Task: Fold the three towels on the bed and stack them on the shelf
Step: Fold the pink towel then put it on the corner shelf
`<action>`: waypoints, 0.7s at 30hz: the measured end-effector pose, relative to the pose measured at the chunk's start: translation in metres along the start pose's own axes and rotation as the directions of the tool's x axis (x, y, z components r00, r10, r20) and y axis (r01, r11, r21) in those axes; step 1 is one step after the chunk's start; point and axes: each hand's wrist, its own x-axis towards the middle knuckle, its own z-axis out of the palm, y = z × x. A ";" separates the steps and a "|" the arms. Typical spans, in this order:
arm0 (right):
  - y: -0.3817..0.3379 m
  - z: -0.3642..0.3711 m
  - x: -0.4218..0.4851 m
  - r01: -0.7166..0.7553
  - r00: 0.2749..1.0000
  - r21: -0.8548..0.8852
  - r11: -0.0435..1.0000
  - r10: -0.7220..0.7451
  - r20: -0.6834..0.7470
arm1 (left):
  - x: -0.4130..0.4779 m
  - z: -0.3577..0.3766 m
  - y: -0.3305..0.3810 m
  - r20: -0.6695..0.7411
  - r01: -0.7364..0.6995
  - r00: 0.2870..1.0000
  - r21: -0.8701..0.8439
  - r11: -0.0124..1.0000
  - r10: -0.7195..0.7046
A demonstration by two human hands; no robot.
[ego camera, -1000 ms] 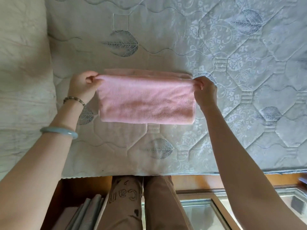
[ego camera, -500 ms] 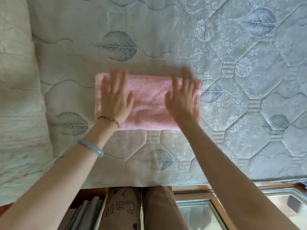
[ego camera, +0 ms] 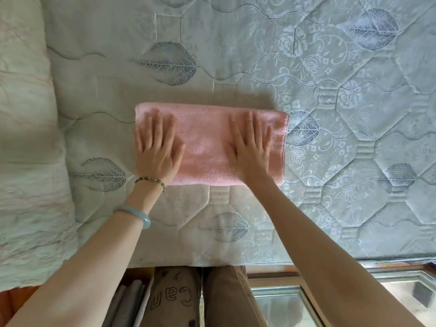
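Observation:
A pink towel (ego camera: 205,142) lies folded into a long rectangle on the quilted mattress (ego camera: 330,208), near its front edge. My left hand (ego camera: 157,147) presses flat on the towel's left end with straight, spread fingers. My right hand (ego camera: 250,147) lies flat on the right half, fingers straight as well. Neither hand grips the cloth. No other towel and no shelf shows in this view.
A pale crumpled cover (ego camera: 26,161) lies along the mattress's left side. Below the mattress's front edge are my legs in brown trousers (ego camera: 200,298), some grey folded items (ego camera: 127,303) at lower left, and a glass-topped wooden frame (ego camera: 295,300) at lower right.
A second ago both hands pinched the towel's upper corners and folded it over. They then let go and laid flat on it, and have since slid apart toward its ends.

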 end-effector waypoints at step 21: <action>-0.081 0.008 0.011 0.046 0.995 0.062 0.997 -0.051 0.088 | 0.008 -0.052 -0.020 0.395 0.634 0.771 -0.415 0.652 -0.499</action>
